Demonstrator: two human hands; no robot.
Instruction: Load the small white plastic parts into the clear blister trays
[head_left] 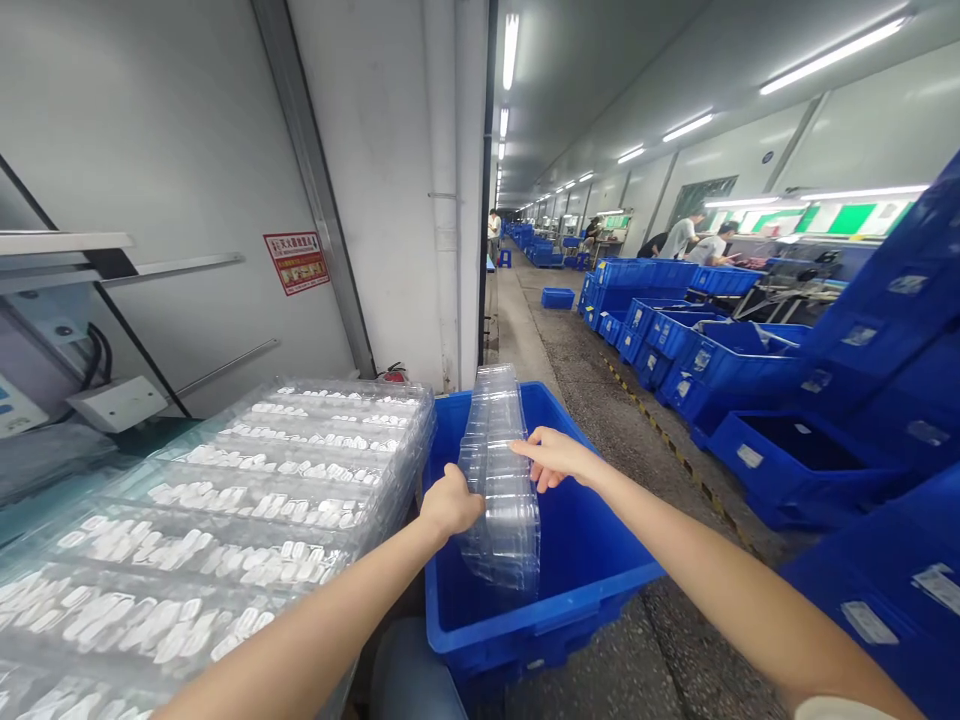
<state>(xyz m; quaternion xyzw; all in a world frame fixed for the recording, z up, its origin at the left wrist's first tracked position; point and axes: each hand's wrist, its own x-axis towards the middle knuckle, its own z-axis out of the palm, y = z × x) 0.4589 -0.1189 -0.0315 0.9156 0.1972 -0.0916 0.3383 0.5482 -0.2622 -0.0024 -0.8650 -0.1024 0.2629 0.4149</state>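
Head view: left hand (451, 500) pinched clear plastic trays (501, 535) at blue bin (551, 612), right hand (559, 458) hold indeterminate; loosened pinching likely risked slippage.

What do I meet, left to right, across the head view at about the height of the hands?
Clear tray of white pieces → left hand → clear plastic stack → right hand → yellow-and-black floor strip → open blue bin.
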